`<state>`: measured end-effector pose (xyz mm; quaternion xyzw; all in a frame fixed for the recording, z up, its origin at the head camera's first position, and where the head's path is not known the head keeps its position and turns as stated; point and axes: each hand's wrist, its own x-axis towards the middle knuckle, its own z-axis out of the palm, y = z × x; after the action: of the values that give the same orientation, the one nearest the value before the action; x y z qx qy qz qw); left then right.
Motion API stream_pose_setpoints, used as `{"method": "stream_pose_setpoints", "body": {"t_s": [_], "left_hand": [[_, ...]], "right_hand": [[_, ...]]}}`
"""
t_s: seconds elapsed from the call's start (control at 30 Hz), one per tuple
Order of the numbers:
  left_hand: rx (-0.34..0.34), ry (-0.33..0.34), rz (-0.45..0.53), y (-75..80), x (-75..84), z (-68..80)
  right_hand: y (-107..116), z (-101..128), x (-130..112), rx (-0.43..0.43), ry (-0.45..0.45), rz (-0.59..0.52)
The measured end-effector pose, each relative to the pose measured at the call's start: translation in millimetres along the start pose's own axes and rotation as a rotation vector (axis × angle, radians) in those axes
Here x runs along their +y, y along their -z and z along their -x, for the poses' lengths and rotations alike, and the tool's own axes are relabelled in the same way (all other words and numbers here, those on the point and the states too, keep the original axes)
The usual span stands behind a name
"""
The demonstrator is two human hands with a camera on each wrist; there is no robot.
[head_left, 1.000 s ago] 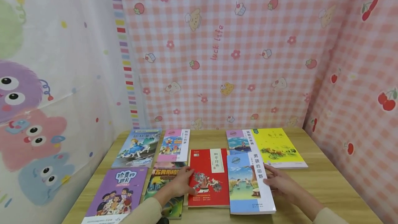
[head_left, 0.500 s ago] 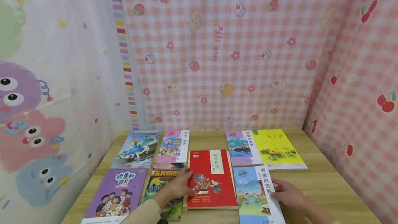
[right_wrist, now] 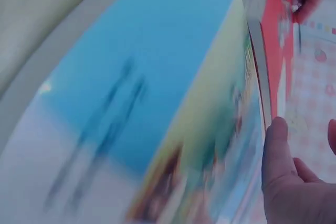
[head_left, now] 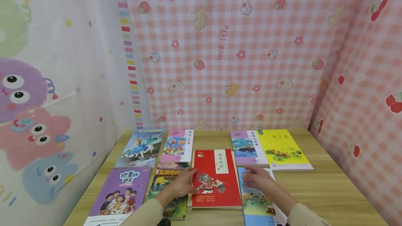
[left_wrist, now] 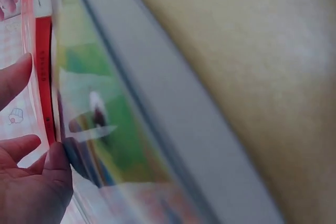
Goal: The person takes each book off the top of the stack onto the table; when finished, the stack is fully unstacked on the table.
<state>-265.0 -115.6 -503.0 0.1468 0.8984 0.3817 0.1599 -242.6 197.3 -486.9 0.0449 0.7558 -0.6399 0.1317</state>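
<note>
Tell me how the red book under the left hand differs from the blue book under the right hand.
The red book has a red cover with a white title strip; the blue book shows sky and a green field. The red book lies wholly in the head view, the blue book runs off the bottom edge. The left hand touches the red book's left edge; the right hand lies flat on the blue book's cover. Both lie flat, face up, on the wooden table.

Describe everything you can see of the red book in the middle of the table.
The red book is a thin paperback lying flat, cover up, in the near row on the wooden table. Its cover bears a pale vertical title strip and a drawn figure below. The left hand rests on its left edge, and a blue-covered book, under the right hand, lies beside its right edge.
</note>
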Motion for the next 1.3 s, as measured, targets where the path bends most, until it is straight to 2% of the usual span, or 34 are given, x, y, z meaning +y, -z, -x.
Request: {"method": "stream_pose_setpoints", "body": {"t_s": [0.2,0.4,0.53,0.77,0.9,1.0,1.17,1.3], "left_hand": [[-0.009,-0.006,0.014,1.4,-4.6,1.8],[-0.024,-0.005,0.039,2.5,-7.5,1.2],[-0.004,-0.001,0.026,0.9,-9.4,-0.3],[-0.012,0.013,0.038,0.4,-6.9,1.0],[-0.025,-0.018,0.029,2.3,-7.3,2.2],[-0.026,-0.051,-0.043,3.0,-7.0,2.2],[-0.083,-0.083,-0.278,1.0,-2.9,5.8],[-0.103,-0.082,-0.355,-2.6,-2.3,8.4]], "right_hand": [[-24,-14,0,0.004,-0.065,0.026],[-33,-16,-10,0.042,-0.123,0.093],[-36,-21,-13,0.034,-0.154,0.080],[-43,-23,-8,0.006,-0.071,0.077],[-38,-19,-12,0.014,-0.029,0.036],[-25,-19,-13,0.029,-0.004,0.012],[3,-17,-8,0.010,0.007,-0.045],[26,-13,-6,-0.003,0.009,-0.063]]}}
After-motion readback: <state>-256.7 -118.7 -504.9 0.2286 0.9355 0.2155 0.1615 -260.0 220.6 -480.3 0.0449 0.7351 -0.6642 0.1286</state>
